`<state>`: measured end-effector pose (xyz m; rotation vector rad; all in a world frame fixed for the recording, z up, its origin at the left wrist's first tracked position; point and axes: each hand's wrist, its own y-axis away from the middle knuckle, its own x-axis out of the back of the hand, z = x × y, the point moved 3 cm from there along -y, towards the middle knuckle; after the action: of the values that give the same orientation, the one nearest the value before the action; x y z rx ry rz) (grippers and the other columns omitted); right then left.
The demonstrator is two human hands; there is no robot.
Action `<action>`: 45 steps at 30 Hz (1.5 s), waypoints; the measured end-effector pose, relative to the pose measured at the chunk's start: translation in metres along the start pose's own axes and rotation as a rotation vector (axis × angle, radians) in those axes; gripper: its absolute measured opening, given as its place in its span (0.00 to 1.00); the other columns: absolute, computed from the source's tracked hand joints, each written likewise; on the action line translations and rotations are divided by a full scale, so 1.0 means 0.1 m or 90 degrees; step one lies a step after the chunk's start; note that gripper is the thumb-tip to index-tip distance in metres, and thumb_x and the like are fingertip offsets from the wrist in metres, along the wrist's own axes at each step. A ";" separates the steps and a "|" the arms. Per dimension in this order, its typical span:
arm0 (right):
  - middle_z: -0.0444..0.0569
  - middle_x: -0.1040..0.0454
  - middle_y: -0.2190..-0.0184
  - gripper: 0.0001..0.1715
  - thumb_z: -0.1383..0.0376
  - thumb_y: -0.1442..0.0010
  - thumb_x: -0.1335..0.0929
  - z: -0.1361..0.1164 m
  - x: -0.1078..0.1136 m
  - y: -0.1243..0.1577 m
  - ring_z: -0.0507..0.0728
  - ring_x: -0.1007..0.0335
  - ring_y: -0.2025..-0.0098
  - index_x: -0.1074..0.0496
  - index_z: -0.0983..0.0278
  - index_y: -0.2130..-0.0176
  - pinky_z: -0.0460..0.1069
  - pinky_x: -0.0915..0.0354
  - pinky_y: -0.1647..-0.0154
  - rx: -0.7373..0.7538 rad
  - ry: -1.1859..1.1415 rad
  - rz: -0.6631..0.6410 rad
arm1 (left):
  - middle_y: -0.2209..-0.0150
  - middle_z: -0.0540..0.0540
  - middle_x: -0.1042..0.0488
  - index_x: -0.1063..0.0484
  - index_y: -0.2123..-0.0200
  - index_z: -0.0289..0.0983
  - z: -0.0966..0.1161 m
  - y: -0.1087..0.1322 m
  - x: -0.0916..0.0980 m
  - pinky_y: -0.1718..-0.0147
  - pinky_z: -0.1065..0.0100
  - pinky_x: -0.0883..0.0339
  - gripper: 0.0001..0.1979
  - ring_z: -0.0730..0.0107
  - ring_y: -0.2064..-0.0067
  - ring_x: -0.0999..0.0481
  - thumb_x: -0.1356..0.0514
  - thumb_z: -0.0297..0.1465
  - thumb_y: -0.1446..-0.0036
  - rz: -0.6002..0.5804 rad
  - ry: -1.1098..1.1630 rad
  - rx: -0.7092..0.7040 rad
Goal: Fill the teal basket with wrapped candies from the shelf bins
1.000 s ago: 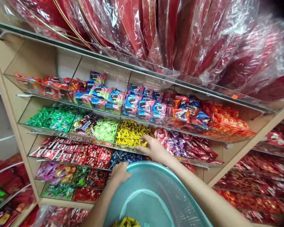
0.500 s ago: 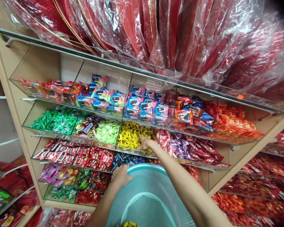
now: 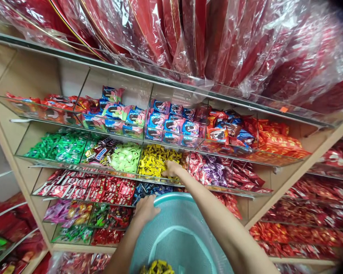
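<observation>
My left hand is closed over the left rim of a turquoise plastic mesh basket. A small heap of yellow-wrapped candies lies at the bottom of the basket, near the lower frame edge. Over the basket, my right arm reaches to a glass-fronted compartment of yellow-wrapped candies. There my right hand is curled in among the candies, with its fingertips partly hidden by them. Light green candies fill the space just left of it; red-and-white and purple ones fill the space to the right.
Glass shelf fronts and dividers border the compartments. Blue-and-pink biscuit packs sit on the shelf above, red packets below. Plastic-wrapped red items hang over the top shelf. A wooden side panel stands at the right.
The view has shifted, so the shelves sit a little further left. My right hand stays among the yellow candies, and my left hand stays on the basket rim. More yellow candies show in the basket.
</observation>
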<state>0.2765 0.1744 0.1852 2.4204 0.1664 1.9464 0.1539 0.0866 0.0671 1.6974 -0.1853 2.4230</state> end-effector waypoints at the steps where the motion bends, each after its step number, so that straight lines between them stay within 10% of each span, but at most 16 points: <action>1: 0.59 0.33 0.55 0.31 0.60 0.62 0.27 0.03 0.02 -0.01 0.65 0.36 0.54 0.35 0.65 0.57 0.55 0.39 0.57 -0.001 -0.023 0.015 | 0.58 0.43 0.27 0.36 0.51 0.41 0.00 0.00 0.00 0.60 0.63 0.37 0.26 0.57 0.56 0.29 0.45 0.41 0.55 -0.001 -0.001 -0.001; 12: 0.49 0.32 0.63 0.18 0.63 0.50 0.35 0.19 0.12 -0.03 0.53 0.32 0.63 0.40 0.65 0.58 0.46 0.33 0.67 -0.042 -0.569 0.149 | 0.57 0.45 0.27 0.35 0.52 0.43 0.03 0.04 -0.04 0.59 0.65 0.38 0.25 0.59 0.56 0.29 0.44 0.42 0.56 -0.006 0.005 0.009; 22: 0.47 0.32 0.73 0.07 0.65 0.43 0.40 0.03 0.18 0.28 0.43 0.35 0.76 0.40 0.68 0.67 0.36 0.33 0.76 -0.016 -1.123 -0.093 | 0.58 0.44 0.26 0.35 0.52 0.43 0.05 0.06 -0.03 0.60 0.65 0.38 0.25 0.59 0.57 0.28 0.43 0.42 0.55 -0.012 -0.001 0.011; 32: 0.47 0.28 0.67 0.11 0.69 0.47 0.39 0.14 -0.11 1.07 0.46 0.33 0.74 0.37 0.66 0.60 0.38 0.35 0.78 0.068 -1.282 -0.264 | 0.58 0.45 0.27 0.35 0.53 0.44 0.06 0.04 0.06 0.61 0.68 0.39 0.24 0.61 0.56 0.29 0.44 0.43 0.54 -0.009 -0.008 -0.003; 45: 0.47 0.29 0.64 0.17 0.58 0.45 0.38 0.43 -0.85 2.03 0.50 0.30 0.70 0.36 0.64 0.57 0.44 0.32 0.74 -0.136 -1.287 -0.287 | 0.60 0.45 0.26 0.35 0.54 0.44 0.22 0.00 0.06 0.63 0.67 0.38 0.23 0.60 0.58 0.28 0.45 0.45 0.54 -0.030 -0.052 -0.033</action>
<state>0.3130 -0.0338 0.1120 2.4819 0.2848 -0.9141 0.1720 0.0824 0.0804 1.7581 -0.2147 2.2966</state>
